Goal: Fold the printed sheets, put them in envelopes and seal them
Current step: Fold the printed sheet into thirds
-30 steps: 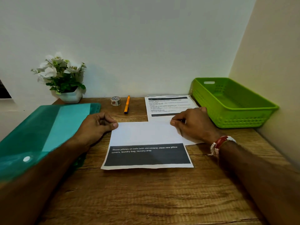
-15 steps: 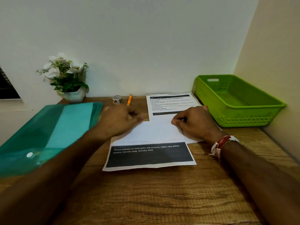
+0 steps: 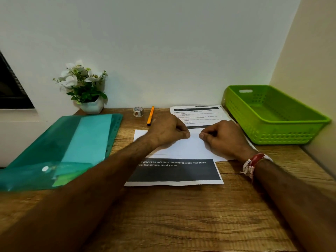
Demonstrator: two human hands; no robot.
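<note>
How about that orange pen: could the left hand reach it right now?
Probably yes. The orange pen lies just beyond the left hand, with nothing between them. The hand would first have to let go of the folded sheet.

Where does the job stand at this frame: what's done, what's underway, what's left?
Done: the near sheet has one flap folded down, its dark band uncovered. In hand: left hand and right hand, fingers curled, press along the far fold. Left: the second sheet behind lies flat and unfolded; no envelope is out in view, and the tape roll sits untouched.
</note>
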